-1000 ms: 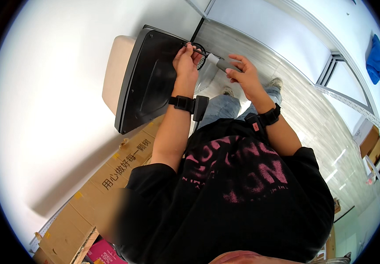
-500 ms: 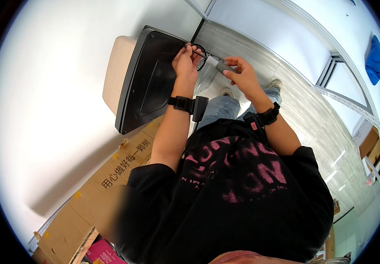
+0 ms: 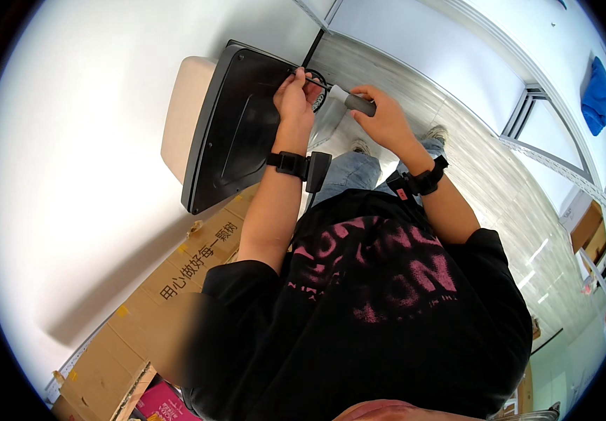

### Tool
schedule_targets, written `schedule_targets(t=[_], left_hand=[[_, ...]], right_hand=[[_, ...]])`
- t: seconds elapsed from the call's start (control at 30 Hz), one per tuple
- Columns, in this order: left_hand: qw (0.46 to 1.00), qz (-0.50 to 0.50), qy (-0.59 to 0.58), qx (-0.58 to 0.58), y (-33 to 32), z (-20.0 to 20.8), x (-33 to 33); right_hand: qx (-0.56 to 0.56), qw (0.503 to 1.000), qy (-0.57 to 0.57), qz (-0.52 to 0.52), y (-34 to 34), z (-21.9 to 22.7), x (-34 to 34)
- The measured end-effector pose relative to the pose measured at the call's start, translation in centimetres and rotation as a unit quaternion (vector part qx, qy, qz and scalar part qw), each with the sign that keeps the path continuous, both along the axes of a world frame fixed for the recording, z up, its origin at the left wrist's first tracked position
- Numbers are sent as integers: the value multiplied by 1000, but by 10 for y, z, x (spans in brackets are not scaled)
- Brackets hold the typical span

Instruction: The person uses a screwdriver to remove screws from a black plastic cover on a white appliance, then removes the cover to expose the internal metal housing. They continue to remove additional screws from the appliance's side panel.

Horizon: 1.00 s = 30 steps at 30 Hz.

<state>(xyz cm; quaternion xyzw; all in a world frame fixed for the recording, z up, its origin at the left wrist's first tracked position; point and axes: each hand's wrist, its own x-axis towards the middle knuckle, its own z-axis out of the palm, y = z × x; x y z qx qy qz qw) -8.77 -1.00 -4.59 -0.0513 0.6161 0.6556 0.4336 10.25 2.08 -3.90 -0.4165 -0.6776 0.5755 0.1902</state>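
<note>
A screwdriver [image 3: 364, 105] with a grey and white handle slants across the space between my hands. My right hand [image 3: 385, 126] grips the handle's end, fingers along its upper side and thumb below. Its thin shaft runs left to the upper right corner of a black panel [image 3: 227, 147] with screws along its edge. My left hand [image 3: 296, 102] rests at that corner, fingertips pinched around the shaft near its tip. The tip and whatever it touches are hidden by those fingers. The panel stands tilted on edge, with a beige padded block [image 3: 187, 116] on its far side.
A white wall [image 3: 85, 154] rises to the left. A long cardboard box [image 3: 141, 309] lies below the panel, with a pink package [image 3: 166, 403] at its near end. A dark round ringed part [image 3: 319, 91] shows behind my left hand. Metal framing [image 3: 562, 158] and a blue cloth [image 3: 599, 98] are at right.
My right hand has shifted its hold on the screwdriver's handle, with its fingers now lying differently along it. The handle has moved slightly. My left hand stays at the panel corner.
</note>
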Motion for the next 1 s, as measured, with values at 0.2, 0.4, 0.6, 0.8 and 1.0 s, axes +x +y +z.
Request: schedule_targets(t=[0.2,0.4,0.6,0.8,1.0], left_hand=[[1000,-1,23,-10,-2,-7,-2],[1000,1,-3,16,1,1,0],[1000,-5,14,1,-3,-6,-4],[999,-3,-1,36,-3,-6,-3],[1000,8,-19,19,-1,2,-1]], right_hand=[[-12,1000,-11,3,-2,-2,-3],[-46,999,3,11,8,-3,-3],[65,997,-24,18,5,-4,-4],[-360,927,56,90,24,-14,-1],[43,998,3,42,5,-16,-3]])
